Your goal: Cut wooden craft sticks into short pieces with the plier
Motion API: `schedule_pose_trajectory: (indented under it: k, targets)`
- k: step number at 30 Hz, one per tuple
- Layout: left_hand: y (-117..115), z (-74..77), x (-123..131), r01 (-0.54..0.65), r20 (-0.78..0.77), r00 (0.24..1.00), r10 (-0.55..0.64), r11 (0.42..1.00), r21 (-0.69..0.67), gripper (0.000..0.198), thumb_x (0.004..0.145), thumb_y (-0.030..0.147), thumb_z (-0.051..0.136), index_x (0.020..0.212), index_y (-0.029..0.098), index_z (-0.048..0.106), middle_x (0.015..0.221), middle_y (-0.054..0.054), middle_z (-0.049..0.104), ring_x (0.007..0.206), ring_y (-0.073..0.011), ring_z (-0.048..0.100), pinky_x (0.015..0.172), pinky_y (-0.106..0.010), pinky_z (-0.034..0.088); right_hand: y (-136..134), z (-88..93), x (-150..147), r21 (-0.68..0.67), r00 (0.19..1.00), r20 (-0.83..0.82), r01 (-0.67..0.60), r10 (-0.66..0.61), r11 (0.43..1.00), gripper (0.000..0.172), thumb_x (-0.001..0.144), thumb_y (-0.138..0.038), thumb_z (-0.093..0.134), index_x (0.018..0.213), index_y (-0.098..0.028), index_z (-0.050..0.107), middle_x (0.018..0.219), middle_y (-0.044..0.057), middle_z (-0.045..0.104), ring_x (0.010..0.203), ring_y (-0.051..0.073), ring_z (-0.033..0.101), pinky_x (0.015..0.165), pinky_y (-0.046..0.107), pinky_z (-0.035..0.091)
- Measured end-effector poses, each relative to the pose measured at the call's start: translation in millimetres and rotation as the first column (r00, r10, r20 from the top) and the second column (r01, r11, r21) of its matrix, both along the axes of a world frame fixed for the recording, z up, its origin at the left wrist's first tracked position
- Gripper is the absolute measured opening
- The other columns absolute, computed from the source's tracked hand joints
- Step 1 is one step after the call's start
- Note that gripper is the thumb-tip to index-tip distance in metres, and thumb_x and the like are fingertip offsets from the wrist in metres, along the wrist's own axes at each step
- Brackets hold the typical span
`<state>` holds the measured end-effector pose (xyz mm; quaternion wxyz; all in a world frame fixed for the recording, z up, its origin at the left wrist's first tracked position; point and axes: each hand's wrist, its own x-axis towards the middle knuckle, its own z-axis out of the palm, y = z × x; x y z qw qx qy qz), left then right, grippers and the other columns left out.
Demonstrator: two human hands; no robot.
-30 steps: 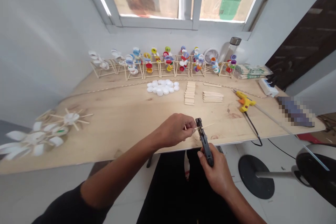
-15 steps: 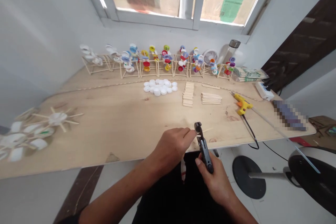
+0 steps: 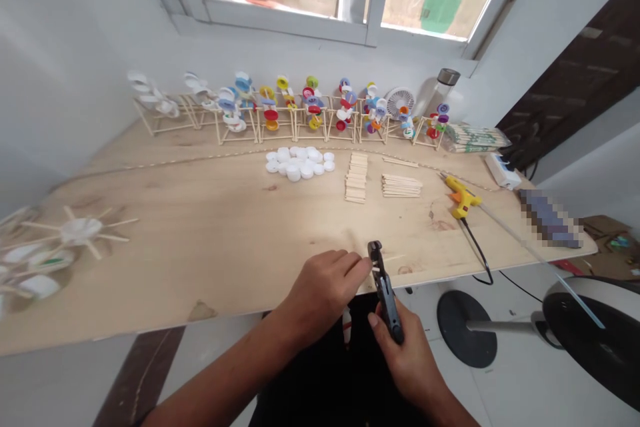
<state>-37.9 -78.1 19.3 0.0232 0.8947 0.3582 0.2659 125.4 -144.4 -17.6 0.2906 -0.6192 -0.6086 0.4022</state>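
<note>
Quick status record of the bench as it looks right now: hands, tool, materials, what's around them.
left hand: pinches a thin wooden stick over the table's near edge
right hand: grips black cutters, with the head at the stick
jaws: too small to tell if they are closed on the stick
table: pale wood board
mid table: white caps, stick stacks, yellow glue gun
back row: cap-and-stick models along the wall
</note>
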Motion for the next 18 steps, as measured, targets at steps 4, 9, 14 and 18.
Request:
schedule_pose_trajectory:
  k: [4,9,14,18]
  targets:
    - [-3.5,-6.7,3.3,-0.027,0.003,1.0,0.027,0.999,-0.026,0.024,0.088,0.013,0.032,0.088,0.013,0.056,0.072,-0.005,0.059,0.065,-0.0147,0.054,0.058,-0.026,0.043,-3.0,-3.9,-0.2,-0.04,1.0,-0.012,0.015,-0.015,0.999,0.022,0.083,-0.036,0.046,0.072,-0.017,0.048,0.058,-0.001,0.054,0.054,0.013,0.048,0.052,0.023,0.038]
    - [-9.5,-23.1,13.7,-0.114,0.024,0.993,0.115,0.993,-0.019,0.021,0.087,0.013,0.035,0.084,0.014,0.056,0.071,-0.006,0.058,0.064,-0.0164,0.053,0.059,-0.028,0.043,-7.4,-9.5,-0.8,-0.054,0.999,-0.008,0.04,-0.041,0.998,0.024,0.083,-0.037,0.047,0.068,-0.018,0.047,0.057,-0.001,0.053,0.053,0.013,0.048,0.053,0.023,0.038]
    - [-16.8,-35.7,15.0,-0.157,0.128,0.978,0.166,0.985,-0.076,0.02,0.086,0.013,0.037,0.083,0.016,0.056,0.068,-0.005,0.059,0.063,-0.0165,0.054,0.058,-0.027,0.043,-12.6,-21.4,-6.8,-0.047,0.995,-0.07,0.064,-0.067,0.997,0.027,0.081,-0.041,0.045,0.068,-0.018,0.05,0.057,0.0,0.056,0.057,0.015,0.053,0.055,0.023,0.039]
    - [-19.9,-29.5,10.2,-0.192,0.347,0.891,0.293,0.936,-0.296,0.015,0.086,0.019,0.04,0.088,0.018,0.055,0.074,-0.005,0.062,0.07,-0.0172,0.059,0.065,-0.029,0.045,-10.4,-28.7,-6.8,-0.025,0.989,-0.106,0.098,-0.101,0.995,0.028,0.08,-0.044,0.045,0.071,-0.018,0.052,0.058,0.0,0.057,0.059,0.015,0.055,0.058,0.023,0.041]
